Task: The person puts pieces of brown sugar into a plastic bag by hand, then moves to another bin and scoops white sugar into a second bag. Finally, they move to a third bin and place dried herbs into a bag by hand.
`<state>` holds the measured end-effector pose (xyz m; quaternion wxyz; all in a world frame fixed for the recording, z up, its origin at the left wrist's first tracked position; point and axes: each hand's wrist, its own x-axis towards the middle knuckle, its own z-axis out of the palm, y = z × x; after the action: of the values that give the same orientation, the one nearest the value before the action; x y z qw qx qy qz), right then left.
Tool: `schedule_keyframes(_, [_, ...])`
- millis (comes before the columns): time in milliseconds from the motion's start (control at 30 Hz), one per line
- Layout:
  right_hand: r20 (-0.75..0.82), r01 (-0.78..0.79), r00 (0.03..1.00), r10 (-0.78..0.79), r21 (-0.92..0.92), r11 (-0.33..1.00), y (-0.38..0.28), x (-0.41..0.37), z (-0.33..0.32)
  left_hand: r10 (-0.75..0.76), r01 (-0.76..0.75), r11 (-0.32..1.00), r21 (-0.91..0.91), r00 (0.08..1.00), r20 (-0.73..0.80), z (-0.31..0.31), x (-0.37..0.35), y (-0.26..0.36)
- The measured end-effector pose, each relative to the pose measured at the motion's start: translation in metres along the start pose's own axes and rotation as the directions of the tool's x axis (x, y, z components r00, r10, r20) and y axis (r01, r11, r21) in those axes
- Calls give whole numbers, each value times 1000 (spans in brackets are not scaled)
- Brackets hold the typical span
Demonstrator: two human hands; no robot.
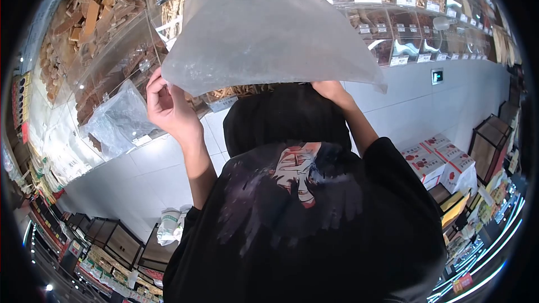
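A large, translucent plastic bag [269, 33] spreads in front of me, with faint green print near its top. My left hand [171, 109] pinches its left lower corner between thumb and fingers. At the bag's lower edge, right of the middle, my right hand [332, 91] is closed on it; the fingertips are hidden. The bag's right corner hangs free beyond that hand. Behind the bag are bins of dried goods, partly covered by it.
Brown dried pieces [92, 14] fill a clear bin at the left, with another clear plastic bag [120, 115] below. Price-tagged bins [404, 50] line the right. White cartons [441, 160] stand low at the right; a white packet [168, 227] lies at the lower left.
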<state>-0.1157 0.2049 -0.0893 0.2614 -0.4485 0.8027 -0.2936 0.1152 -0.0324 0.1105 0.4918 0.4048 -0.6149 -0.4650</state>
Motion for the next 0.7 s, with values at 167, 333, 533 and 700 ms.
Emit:
schedule_keyframes(167, [330, -150, 934, 138, 12, 989, -10, -25, -19, -30, 30, 999, -15, 999, -41, -1, -8, 5])
schedule_keyframes(333, [518, -53, 846, 124, -149, 987, -8, -39, -8, -109, 107, 992, -62, 993, -41, 1, -10, 4])
schedule_keyframes(533, [474, -51, 870, 131, -179, 983, 12, -70, 25, -103, 98, 990, -98, 994, -46, 6, -18, 8])
schedule_keyframes(700, [607, -128, 764, 218, -189, 974, 23, -70, 26, -158, 145, 975, -171, 985, -64, 3, -29, 11])
